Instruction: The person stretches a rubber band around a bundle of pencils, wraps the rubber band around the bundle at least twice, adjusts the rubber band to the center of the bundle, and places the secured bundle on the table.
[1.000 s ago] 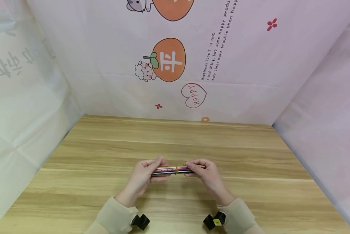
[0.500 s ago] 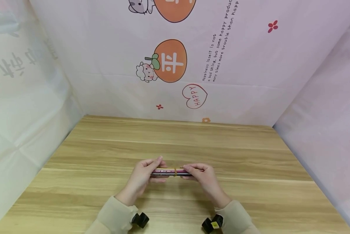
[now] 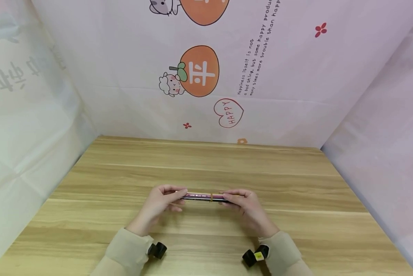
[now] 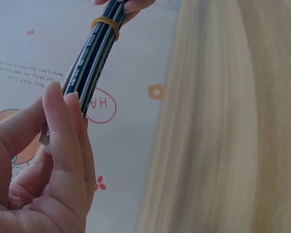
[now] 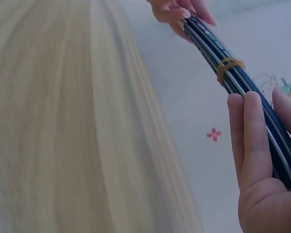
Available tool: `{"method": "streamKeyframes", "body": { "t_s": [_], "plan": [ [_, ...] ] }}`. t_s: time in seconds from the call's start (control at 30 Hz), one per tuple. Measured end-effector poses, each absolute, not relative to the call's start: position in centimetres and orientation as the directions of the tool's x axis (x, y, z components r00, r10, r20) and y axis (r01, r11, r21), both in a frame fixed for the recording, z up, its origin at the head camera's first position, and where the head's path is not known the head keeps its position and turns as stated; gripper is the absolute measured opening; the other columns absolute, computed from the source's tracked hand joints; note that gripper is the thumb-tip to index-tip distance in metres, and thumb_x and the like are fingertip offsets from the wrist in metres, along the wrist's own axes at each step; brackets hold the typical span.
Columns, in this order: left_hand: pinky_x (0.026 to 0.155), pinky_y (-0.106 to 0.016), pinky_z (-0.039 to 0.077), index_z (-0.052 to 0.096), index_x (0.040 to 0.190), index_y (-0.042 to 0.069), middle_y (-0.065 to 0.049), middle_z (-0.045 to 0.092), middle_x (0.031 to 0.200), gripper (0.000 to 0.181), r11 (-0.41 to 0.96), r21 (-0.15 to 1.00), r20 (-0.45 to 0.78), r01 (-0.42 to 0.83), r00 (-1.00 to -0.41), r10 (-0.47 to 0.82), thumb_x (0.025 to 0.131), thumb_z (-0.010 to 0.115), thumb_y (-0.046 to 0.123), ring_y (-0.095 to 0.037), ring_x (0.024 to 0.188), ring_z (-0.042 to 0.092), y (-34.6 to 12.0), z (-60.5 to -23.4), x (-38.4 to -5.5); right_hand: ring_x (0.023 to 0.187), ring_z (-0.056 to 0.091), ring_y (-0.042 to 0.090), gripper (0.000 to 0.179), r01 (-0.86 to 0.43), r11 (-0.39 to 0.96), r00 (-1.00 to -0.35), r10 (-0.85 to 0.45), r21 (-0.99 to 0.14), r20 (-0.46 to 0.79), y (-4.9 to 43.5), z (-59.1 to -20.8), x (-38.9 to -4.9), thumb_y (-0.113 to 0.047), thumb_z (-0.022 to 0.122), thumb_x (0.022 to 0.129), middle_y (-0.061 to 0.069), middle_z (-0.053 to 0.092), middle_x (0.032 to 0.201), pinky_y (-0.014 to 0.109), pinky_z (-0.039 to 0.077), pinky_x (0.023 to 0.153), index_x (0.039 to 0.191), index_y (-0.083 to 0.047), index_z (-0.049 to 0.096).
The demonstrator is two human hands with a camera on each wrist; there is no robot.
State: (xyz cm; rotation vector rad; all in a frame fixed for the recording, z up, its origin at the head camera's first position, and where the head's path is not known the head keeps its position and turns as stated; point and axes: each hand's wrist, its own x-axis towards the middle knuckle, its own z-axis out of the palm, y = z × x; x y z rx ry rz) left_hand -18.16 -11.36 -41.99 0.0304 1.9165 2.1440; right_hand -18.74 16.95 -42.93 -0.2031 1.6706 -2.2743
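Pencil bundle (image 3: 206,197) held above wooden table (image 3: 296,180)

The bundle is gripped at its ends by left hand (image 3: 159,205) and right hand (image 3: 246,207); a rubber band (image 3: 211,197) is wrapped around its middle.

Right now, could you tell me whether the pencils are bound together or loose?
Bound: a yellow rubber band wraps the pencils near their middle, and the left hand and right hand pinch the two ends.
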Motion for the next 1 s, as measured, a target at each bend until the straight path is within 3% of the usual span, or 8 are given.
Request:
{"method": "streamKeyframes", "body": {
  "t_s": [0.33,0.67,0.83,1.0],
  "plan": [
    [0.071,-0.029,0.066,0.058,0.124,-0.016,-0.002,0.072,0.097,0.043,-0.129,0.974,-0.156,-0.186,-0.966,0.208,0.09,0.071,0.005,-0.018,0.084,0.073,-12.0,-42.8,-18.7,0.088,0.073,0.013,0.021,0.168,-0.212,-0.953,-0.285,-0.963,-0.103,18.7,-43.6,-19.8,0.008,0.065,0.089,0.001,0.073,0.099,0.026,0.063,0.087,0.101,-0.005,0.076],
    [0.075,-0.031,0.066,0.054,0.127,-0.016,-0.005,0.07,0.1,0.04,-0.134,0.968,-0.185,-0.213,-0.963,0.194,0.094,0.065,0.004,-0.015,0.083,0.072,-12.2,-43.7,-19.0,0.088,0.073,0.015,0.02,0.183,-0.205,-0.958,-0.257,-0.962,-0.127,19.5,-44.3,-20.4,0.012,0.065,0.087,0.007,0.074,0.103,0.028,0.063,0.087,0.102,0.002,0.074],
    [0.081,-0.034,0.065,0.049,0.133,-0.015,-0.015,0.066,0.117,0.041,-0.128,0.959,-0.223,-0.254,-0.95,0.218,0.1,0.057,0.008,-0.017,0.09,0.072,-12.3,-44.4,-19.1,0.09,0.073,0.015,0.023,0.179,-0.167,-0.958,-0.253,-0.97,-0.133,19.7,-44.8,-20.5,0.011,0.065,0.088,0.012,0.073,0.11,0.03,0.063,0.088,0.11,0.013,0.068],
    [0.085,-0.038,0.064,0.045,0.137,-0.014,-0.029,0.053,0.137,0.045,-0.101,0.955,-0.246,-0.278,-0.937,0.249,0.104,0.052,0.015,-0.021,0.098,0.071,-12.3,-44.7,-19.2,0.091,0.072,0.016,0.019,0.204,-0.147,-0.946,-0.284,-0.968,-0.156,20.1,-45.2,-20.5,0.011,0.061,0.09,0.011,0.071,0.108,0.031,0.063,0.088,0.105,0.007,0.072]
  ]
}}
